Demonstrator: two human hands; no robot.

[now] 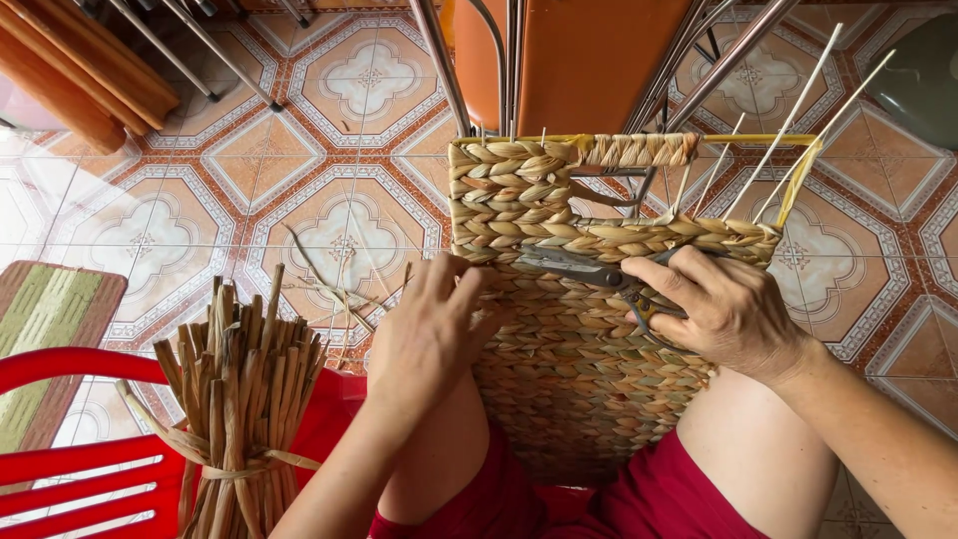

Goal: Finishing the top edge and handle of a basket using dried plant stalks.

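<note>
The right hand (733,314) is closed around the handles of a pair of scissors (589,271), whose grey blades are laid flat across the woven panel, pointing toward the left hand. The left hand (431,334) is pressed against the left edge of the half-woven basket (569,349), fingers curled over the braided straw just below the scissor tips; whether a strand is pinched there cannot be told. The basket is rested on the person's lap, between the knees, with red shorts (679,499) seen beneath it. Its upper part is only partly woven: a wire frame (738,140) wrapped in yellow is left bare at the top right, and thin pale stakes (788,125) are seen sticking up from the finished rows. To the left, a bundle of dried straw (239,389), tied round its middle, is stood on a red plastic chair (70,469). A striped mat (45,339) is laid on the patterned tiled floor (329,150) beyond it. Metal chair legs (444,65) are seen above the basket.
</note>
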